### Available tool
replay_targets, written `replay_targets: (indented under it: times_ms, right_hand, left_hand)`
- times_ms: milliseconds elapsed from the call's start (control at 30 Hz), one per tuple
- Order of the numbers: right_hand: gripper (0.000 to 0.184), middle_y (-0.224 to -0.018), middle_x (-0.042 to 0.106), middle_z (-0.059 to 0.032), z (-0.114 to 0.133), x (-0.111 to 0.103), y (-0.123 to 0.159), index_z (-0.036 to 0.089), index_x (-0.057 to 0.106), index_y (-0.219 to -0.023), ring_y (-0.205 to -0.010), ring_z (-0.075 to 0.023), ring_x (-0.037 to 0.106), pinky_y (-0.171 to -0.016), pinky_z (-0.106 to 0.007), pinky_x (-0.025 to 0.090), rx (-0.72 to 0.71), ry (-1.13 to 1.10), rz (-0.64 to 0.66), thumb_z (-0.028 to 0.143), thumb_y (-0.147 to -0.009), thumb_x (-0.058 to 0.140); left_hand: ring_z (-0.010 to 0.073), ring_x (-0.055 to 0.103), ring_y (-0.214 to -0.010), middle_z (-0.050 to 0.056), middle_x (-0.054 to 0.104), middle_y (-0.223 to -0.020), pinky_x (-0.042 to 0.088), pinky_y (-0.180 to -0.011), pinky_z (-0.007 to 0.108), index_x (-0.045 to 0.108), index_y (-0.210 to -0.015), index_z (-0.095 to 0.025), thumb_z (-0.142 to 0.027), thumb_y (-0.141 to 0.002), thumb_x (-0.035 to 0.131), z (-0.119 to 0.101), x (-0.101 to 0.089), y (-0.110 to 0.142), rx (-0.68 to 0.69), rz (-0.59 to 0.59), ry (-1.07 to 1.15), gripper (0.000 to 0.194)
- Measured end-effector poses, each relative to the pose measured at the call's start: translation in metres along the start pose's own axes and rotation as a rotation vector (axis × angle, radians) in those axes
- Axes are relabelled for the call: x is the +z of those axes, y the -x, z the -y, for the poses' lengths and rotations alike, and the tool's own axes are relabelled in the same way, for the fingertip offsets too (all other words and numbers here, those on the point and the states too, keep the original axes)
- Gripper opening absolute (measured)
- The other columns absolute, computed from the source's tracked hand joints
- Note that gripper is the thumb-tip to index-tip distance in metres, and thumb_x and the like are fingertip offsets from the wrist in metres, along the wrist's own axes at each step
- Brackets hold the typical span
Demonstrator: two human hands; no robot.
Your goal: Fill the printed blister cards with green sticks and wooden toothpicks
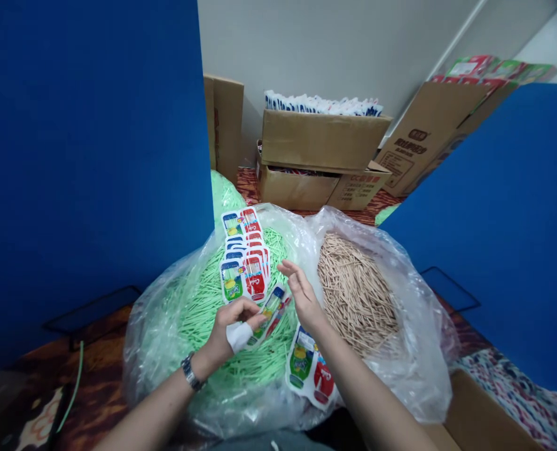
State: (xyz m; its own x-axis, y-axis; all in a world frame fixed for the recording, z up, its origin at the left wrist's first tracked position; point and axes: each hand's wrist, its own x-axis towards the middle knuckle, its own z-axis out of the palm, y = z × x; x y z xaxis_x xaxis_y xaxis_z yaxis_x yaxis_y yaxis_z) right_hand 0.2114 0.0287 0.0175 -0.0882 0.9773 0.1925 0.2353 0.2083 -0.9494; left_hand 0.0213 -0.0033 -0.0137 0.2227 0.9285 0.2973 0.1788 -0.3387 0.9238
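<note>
My left hand (237,322), with a white wrap on its thumb, grips the near edge of a Sprite-and-Cola printed packet (272,308), which is tilted. My right hand (304,297) is open beside the packet's far side, its fingers extended; contact with the packet is unclear. Below both hands is a heap of thin green sticks (198,313) inside a clear plastic bag (153,313). A row of overlapping printed packets (245,263) lies on the green sticks. Near my right forearm is another group of packets (301,360), partly covered by that arm.
To the right, a second clear bag holds brown sticks (356,294). An open carton (325,138) full of packets rests on lower cartons (301,188) by the wall. Blue panels (90,150) stand on both sides. A box of twisted coloured pieces (517,394) is at lower right.
</note>
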Motion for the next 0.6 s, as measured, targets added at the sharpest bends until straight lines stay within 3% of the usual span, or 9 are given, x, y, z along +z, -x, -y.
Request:
replay_targets:
  times_ms: [133,267,333,433,533,600]
  right_hand:
    - [0.039,-0.099,0.064,-0.0038,-0.015,-0.001,0.000,0.022,0.058,-0.114,-0.087,-0.0180,0.062,-0.080,-0.032,0.050,0.066,0.080,0.203,0.050,-0.092,0.041]
    - [0.031,-0.086,0.062,-0.0011,-0.014,-0.007,0.000,0.020,0.057,-0.102,-0.065,-0.0136,0.062,-0.065,-0.028,0.051,0.071,0.063,0.223,0.047,-0.090,0.047]
    - [0.027,-0.074,0.059,0.0010,-0.008,-0.009,0.000,0.019,0.056,-0.092,-0.056,-0.0121,0.059,-0.057,-0.026,0.049,0.048,0.071,0.219,0.045,-0.090,0.048]
    - [0.020,-0.077,0.060,-0.0011,0.003,-0.009,0.001,0.019,0.058,-0.087,-0.063,-0.0130,0.059,-0.062,-0.026,0.048,-0.112,0.185,0.203,0.037,-0.090,0.049]
    - [0.014,-0.082,0.061,-0.0030,0.010,-0.006,0.001,0.020,0.061,-0.087,-0.076,-0.0156,0.059,-0.074,-0.029,0.046,-0.216,0.276,0.209,0.031,-0.089,0.052]
    - [0.014,-0.085,0.060,-0.0024,0.006,-0.004,0.001,0.022,0.059,-0.096,-0.078,-0.0154,0.059,-0.074,-0.029,0.047,-0.146,0.168,0.197,0.032,-0.087,0.055]
  left_hand:
    - [0.0099,0.051,-0.057,0.000,0.057,-0.067,0.042,-0.055,0.021,0.057,-0.072,-0.015,-0.027,-0.082,0.062,0.007,0.001,0.003,-0.077,-0.047,0.091,0.016]
    - [0.0117,0.055,-0.065,0.002,0.060,-0.074,0.045,-0.060,0.022,0.057,-0.074,-0.016,-0.028,-0.082,0.062,0.014,-0.002,0.005,-0.081,-0.141,0.159,0.016]
    - [0.0138,0.060,-0.072,0.004,0.065,-0.085,0.048,-0.064,0.024,0.060,-0.088,-0.016,-0.029,-0.078,0.067,0.016,-0.004,0.003,-0.130,-0.133,0.210,0.018]
    - [0.0187,0.064,-0.084,0.007,0.068,-0.101,0.051,-0.075,0.029,0.059,-0.107,-0.016,-0.030,-0.070,0.073,0.017,-0.005,-0.005,-0.213,-0.076,0.239,0.042]
    - [0.0192,0.064,-0.077,0.007,0.071,-0.088,0.052,-0.074,0.031,0.066,-0.097,-0.012,-0.034,-0.073,0.070,0.017,-0.005,-0.010,-0.303,-0.013,0.187,0.033]
    - [0.0187,0.064,-0.073,0.006,0.072,-0.084,0.052,-0.071,0.031,0.067,-0.096,-0.011,-0.036,-0.075,0.069,0.017,-0.005,-0.010,-0.344,-0.013,0.185,0.032]
